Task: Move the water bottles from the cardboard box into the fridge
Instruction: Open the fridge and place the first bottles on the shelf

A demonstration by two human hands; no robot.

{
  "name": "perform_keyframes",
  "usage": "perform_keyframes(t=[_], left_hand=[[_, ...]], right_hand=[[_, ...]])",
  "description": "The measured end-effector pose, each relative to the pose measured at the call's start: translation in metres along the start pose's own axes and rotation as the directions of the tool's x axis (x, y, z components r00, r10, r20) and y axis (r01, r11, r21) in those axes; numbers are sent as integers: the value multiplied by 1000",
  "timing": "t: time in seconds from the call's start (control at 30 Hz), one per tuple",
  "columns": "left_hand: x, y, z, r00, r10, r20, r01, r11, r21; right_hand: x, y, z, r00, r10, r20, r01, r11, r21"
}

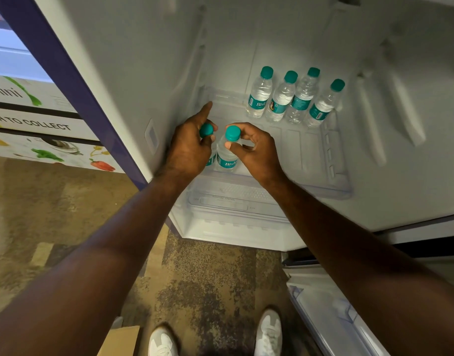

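Head view looks down into an open fridge (285,34), its white interior filling the frame from 10 to 3 o'clock. A clear shelf (333,160) runs across it near the centre, with a drawer (228,201) below marked with small raised lettering too fine to read surely. At 9 o'clock stands a printed panel (40,119) showing vegetables and the words "TO COLLECT". Mottled floor (207,278) lies at 6 o'clock, with two white shoes (268,332) and a corner of the cardboard box (123,340) at 7 o'clock.

Both bare forearms reach up from the bottom corners and meet at the shelf's front left. The left hand (189,147) curls its fingers and thumb around the neck of one bottle (206,131), with the index finger pointing straight out toward 12 o'clock; only the teal cap and a strip of label show past the palm. The right hand (254,150) pinches the second bottle (227,152) just under its teal cap, thumb in front. These two bottles stand upright, just beside each other.

At 1 o'clock a row of four bottles (282,98) stands at the shelf's back right, close together. All are clear plastic, filled with water, with teal caps and teal labels; "Bisl" can be read on two labels.
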State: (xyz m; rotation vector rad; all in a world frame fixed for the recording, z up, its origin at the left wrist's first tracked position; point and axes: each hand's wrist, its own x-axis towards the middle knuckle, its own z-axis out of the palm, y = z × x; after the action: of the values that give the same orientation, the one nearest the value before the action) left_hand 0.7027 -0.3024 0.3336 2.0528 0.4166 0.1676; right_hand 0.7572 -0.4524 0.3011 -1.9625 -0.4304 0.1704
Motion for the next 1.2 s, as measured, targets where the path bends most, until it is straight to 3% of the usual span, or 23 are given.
perform_keyframes(t=[0.4, 0.63, 0.83, 0.97, 1.07, 1.2], left_hand=[[1, 11, 7, 997, 62, -45, -65, 996, -63], [19, 36, 16, 979, 141, -144, -160, 979, -127], [57, 80, 49, 960, 224, -165, -232, 972, -30], [75, 92, 81, 975, 222, -28, -217, 968, 126], [93, 94, 97, 982, 177, 67, -189, 946, 263], [121, 107, 104, 993, 111, 42, -119, 944, 309]], right_hand=[[3, 11, -12, 997, -58, 58, 54, 996, 65], [17, 15, -48, 992, -85, -94, 90, 995, 42], [50, 26, -80, 955, -101, -281, 92, 995, -45], [81, 32, -95, 915, -130, -383, 76, 985, -153], [106, 36, -102, 890, -150, -430, 49, 970, -238], [133, 33, -106, 889, -106, -445, -34, 955, -294]])
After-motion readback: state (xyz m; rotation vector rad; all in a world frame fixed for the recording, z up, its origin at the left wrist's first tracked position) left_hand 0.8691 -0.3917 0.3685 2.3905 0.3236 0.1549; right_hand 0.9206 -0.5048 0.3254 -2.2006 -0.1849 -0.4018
